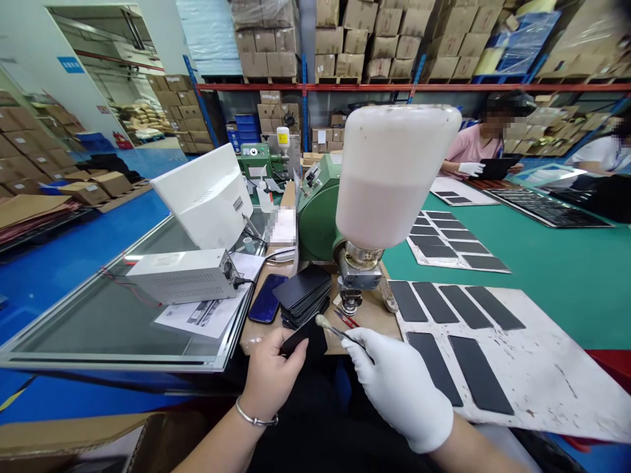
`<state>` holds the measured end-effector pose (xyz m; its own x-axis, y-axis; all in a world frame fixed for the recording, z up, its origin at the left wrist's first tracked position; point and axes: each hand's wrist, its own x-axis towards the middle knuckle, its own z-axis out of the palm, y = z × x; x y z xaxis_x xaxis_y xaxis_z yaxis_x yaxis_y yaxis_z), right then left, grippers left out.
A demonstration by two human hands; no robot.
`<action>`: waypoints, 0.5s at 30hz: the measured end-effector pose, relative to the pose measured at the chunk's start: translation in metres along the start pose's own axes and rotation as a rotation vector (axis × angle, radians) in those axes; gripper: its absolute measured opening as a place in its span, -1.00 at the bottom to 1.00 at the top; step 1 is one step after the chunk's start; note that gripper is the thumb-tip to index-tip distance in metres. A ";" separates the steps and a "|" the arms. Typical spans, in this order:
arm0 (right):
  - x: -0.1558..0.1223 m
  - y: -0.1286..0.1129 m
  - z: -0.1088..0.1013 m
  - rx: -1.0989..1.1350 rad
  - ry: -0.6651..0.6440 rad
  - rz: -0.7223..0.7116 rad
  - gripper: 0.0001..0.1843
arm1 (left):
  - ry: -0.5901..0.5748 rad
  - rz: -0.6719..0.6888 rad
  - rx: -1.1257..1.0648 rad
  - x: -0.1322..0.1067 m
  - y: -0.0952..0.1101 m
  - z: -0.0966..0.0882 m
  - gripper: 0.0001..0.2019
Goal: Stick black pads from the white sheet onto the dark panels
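My bare left hand [280,368], with a bangle at the wrist, pinches a thin black rectangular panel [315,334] between thumb and fingers. A white glove covers my right hand [392,378], which grips a thin-handled brush [325,323] with a pale, rounded tip. That tip is at the panel's upper edge; whether it touches cannot be made out. Just beyond my left hand lies a stack of black panels [304,289]. Past my right hand stands a green machine [318,217], topped by a large translucent bottle [389,177] part-filled with pinkish liquid.
Black panels lie in rows on a pale board [547,355] at right, with another board [419,257] behind. A dark blue phone [269,299], red-handled tool [346,318], grey power box [182,276] and white monitor [204,197] stand left and ahead. Two people work at far right.
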<state>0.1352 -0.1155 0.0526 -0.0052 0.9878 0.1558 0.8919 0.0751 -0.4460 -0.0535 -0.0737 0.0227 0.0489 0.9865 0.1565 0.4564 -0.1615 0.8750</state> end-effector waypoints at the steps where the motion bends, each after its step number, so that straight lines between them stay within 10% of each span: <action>1: 0.000 -0.001 0.000 -0.003 -0.003 -0.003 -0.70 | 0.013 0.005 0.002 0.001 -0.001 -0.001 -0.87; 15: -0.012 0.008 -0.021 0.208 -0.175 0.054 -0.72 | -0.055 -0.339 -0.573 0.014 -0.016 -0.004 -0.71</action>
<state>0.1516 -0.1291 0.0654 -0.0547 0.9983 -0.0192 0.7809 0.0308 -0.6239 -0.0631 -0.0573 0.0128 0.0378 0.9829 -0.1802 -0.0887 0.1829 0.9791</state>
